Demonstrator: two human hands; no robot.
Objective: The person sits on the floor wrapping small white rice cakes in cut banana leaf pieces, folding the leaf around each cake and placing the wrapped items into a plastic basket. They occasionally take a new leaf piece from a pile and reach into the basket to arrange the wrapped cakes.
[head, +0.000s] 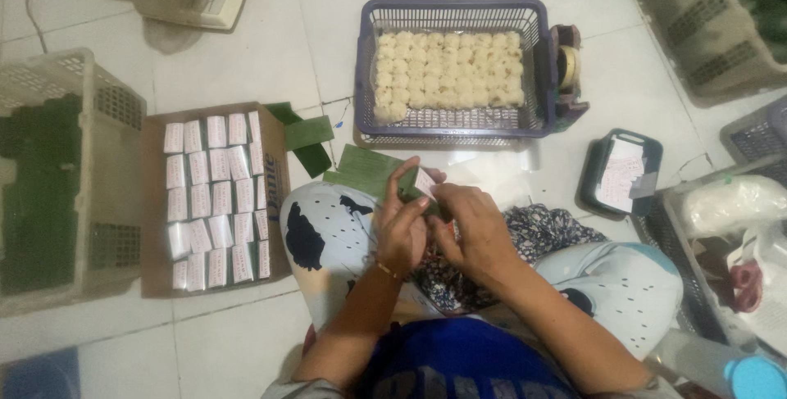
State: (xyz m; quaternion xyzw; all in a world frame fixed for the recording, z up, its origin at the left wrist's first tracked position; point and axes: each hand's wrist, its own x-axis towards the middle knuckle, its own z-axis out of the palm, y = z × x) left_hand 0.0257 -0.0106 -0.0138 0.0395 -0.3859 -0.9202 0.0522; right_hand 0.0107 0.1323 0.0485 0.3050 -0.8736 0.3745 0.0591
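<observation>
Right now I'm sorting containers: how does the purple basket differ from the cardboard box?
The purple basket is plastic with slotted walls and holds pale round cakes; the cardboard box is brown, shallow, solid-sided and holds rows of wrapped white packets. The basket lies ahead of both hands, the box to the left. Both sit on the tiled floor.

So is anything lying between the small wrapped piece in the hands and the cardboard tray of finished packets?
Nothing visible blocks it. Both the left hand and the right hand hold the wrapped piece above the lap; only the person's knee lies before the cardboard tray.
</observation>
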